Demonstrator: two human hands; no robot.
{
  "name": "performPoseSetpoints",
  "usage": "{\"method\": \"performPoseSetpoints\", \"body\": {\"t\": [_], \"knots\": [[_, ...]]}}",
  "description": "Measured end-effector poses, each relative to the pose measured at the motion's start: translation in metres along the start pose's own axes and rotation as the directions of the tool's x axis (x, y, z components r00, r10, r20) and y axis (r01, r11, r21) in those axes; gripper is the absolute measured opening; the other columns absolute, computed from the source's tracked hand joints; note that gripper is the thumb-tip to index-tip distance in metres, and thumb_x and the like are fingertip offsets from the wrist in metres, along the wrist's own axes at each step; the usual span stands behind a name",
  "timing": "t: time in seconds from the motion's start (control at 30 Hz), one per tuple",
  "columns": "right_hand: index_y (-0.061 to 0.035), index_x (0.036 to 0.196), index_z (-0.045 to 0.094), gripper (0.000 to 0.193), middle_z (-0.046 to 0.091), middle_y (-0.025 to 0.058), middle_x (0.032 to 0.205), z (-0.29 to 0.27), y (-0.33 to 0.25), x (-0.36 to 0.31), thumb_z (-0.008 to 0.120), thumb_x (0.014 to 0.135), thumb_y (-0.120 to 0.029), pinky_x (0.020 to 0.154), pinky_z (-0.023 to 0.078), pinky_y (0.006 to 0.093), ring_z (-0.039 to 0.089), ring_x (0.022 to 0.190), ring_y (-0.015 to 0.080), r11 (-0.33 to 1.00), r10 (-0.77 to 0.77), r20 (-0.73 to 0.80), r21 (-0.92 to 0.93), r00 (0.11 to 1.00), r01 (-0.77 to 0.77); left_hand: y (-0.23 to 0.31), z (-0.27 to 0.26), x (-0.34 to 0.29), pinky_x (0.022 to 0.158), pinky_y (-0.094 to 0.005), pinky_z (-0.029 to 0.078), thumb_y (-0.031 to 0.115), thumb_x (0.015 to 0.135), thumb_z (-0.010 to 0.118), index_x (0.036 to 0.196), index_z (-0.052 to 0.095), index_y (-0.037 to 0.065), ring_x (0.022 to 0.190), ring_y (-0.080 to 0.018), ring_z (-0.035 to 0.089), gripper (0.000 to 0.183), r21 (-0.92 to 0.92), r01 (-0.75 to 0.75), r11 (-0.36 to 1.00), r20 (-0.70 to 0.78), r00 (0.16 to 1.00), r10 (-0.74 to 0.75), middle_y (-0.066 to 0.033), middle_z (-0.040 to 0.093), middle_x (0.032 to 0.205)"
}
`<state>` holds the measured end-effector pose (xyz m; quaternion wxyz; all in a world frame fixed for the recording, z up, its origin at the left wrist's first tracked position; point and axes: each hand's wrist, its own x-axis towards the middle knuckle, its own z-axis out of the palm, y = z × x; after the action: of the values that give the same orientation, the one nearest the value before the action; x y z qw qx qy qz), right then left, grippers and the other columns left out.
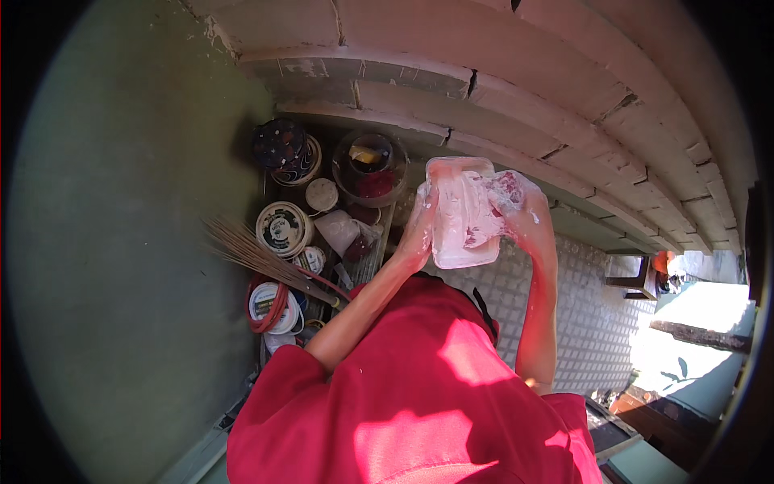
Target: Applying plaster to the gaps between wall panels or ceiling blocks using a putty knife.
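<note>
Both hands hold a pale, foam-smeared plastic container (pixel 463 211) raised before the stepped wall. The left hand (pixel 419 227) has its grip clamped on the container's left edge; the right hand (pixel 516 206) is closed over its right side, seemingly around a soapy pink cloth. Left of the container sit lidded tubs (pixel 284 228), a clear jar (pixel 371 168) and a broom (pixel 258 258).
</note>
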<state>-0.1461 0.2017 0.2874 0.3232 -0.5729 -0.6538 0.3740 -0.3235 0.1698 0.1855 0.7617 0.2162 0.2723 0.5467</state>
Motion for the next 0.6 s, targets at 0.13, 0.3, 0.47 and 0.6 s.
{"method": "performPoseSetpoints", "body": {"t": [0.13, 0.3, 0.47, 0.6], "knots": [[0.0023, 0.094, 0.062, 0.019, 0.063, 0.0067, 0.082, 0.008, -0.005, 0.008, 0.062, 0.079, -0.009, 0.072, 0.047, 0.0312, 0.056, 0.076, 0.0142, 0.999, 0.045, -0.023, -0.010, 0.999, -0.045, 0.009, -0.008, 0.005, 0.107, -0.0348, 0.036, 0.049, 0.099, 0.041, 0.143, 0.025, 0.006, 0.128, -0.0188, 0.042, 0.064, -0.005, 0.053, 0.999, 0.013, 0.999, -0.053, -0.0099, 0.040, 0.139], [0.0025, 0.094, 0.062, 0.019, 0.063, 0.0068, 0.082, 0.013, -0.004, 0.014, 0.062, 0.079, -0.009, 0.072, 0.047, 0.0309, 0.056, 0.075, 0.0139, 0.988, 0.126, 0.005, 0.089, 0.992, -0.126, 0.028, -0.006, 0.009, 0.105, -0.0355, 0.039, 0.047, 0.100, 0.038, 0.142, 0.027, 0.006, 0.125, -0.0193, 0.045, 0.060, -0.015, 0.128, 0.992, 0.066, 0.990, -0.127, -0.0105, 0.043, 0.137], [0.0033, 0.096, 0.062, 0.022, 0.065, 0.0105, 0.082, 0.016, -0.008, 0.017, 0.062, 0.079, -0.010, 0.072, 0.047, 0.0333, 0.058, 0.074, 0.0182, 0.996, 0.074, -0.105, -0.041, 0.992, -0.079, 0.020, -0.005, 0.015, 0.105, -0.0354, 0.039, 0.048, 0.100, 0.037, 0.143, 0.028, 0.007, 0.125, -0.0190, 0.046, 0.060, -0.003, 0.106, 0.994, 0.071, 0.992, -0.106, -0.0104, 0.044, 0.137], [0.0039, 0.098, 0.061, 0.026, 0.065, 0.0179, 0.085, 0.009, -0.004, 0.019, 0.063, 0.078, -0.012, 0.073, 0.047, 0.0364, 0.059, 0.074, 0.0273, 0.983, -0.064, -0.090, -0.177, 0.994, 0.048, 0.020, 0.004, 0.017, 0.105, -0.0357, 0.039, 0.050, 0.100, 0.035, 0.143, 0.028, 0.007, 0.125, -0.0198, 0.046, 0.062, -0.007, 0.126, 0.992, 0.091, 0.988, -0.125, -0.0099, 0.044, 0.137]]}}
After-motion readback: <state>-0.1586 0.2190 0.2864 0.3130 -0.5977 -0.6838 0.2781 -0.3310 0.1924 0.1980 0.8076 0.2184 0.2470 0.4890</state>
